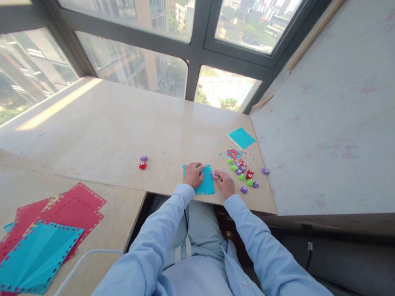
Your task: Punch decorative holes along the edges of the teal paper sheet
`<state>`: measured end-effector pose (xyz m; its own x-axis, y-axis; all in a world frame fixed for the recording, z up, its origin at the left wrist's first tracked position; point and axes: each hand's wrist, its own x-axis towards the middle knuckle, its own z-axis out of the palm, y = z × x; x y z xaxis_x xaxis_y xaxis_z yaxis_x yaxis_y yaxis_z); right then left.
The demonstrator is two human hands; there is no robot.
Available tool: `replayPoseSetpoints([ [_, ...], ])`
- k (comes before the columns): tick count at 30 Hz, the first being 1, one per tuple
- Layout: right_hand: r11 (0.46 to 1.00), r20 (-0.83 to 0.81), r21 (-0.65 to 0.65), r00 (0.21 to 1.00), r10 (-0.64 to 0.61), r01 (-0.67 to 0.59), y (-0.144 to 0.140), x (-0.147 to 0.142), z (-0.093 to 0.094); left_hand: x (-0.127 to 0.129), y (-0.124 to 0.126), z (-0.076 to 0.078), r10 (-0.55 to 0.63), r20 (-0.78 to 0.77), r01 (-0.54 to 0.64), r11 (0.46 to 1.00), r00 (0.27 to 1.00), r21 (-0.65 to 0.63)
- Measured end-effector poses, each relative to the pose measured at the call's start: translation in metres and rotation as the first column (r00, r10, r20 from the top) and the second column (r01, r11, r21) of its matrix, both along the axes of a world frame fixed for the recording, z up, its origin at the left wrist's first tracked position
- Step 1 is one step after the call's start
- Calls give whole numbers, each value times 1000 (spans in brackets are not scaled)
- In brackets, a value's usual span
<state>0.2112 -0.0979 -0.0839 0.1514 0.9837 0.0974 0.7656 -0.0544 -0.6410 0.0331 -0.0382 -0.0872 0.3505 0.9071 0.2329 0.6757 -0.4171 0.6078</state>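
Bright daylight, all from big windows [163, 42] ahead. Outside view slightly blown out, sky near white at top right. Warm sun stripe across far left of ledge [59, 103], rest of surface evenly lit, no harsh glare. Shadows soft, darkest patch under ledge by lap. Heavy wide-angle warp: window frames bow, wall [334, 125] on right leans hard, edges stretched. Centre fairly sharp, but tiny stuff near hands too small to resolve. Sleeves at bottom bit soft.
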Motion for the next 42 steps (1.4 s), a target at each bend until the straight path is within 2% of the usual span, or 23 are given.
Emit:
replayPoseSetpoints([
  [10, 996, 63, -48, 995, -78, 81, 11, -8, 8, -1, 0, 0, -16, 13, 17, 1000, 1000, -8],
  [23, 996, -113, 33, 990, 81, -77, -8, 0, 3, 1, 0, -4, -15, 37, 15, 1000, 999, -4],
  [35, 999, -31, 48, 999, 4, -3, 3, -3, 0, 0, 1, -4, -11, 12, 10, 999, 1000, 41],
  [42, 999, -115, 39, 993, 11, -7, 1, -5, 2, 0, 1, -4, 6, 38, -8, 1000, 999, 31],
])
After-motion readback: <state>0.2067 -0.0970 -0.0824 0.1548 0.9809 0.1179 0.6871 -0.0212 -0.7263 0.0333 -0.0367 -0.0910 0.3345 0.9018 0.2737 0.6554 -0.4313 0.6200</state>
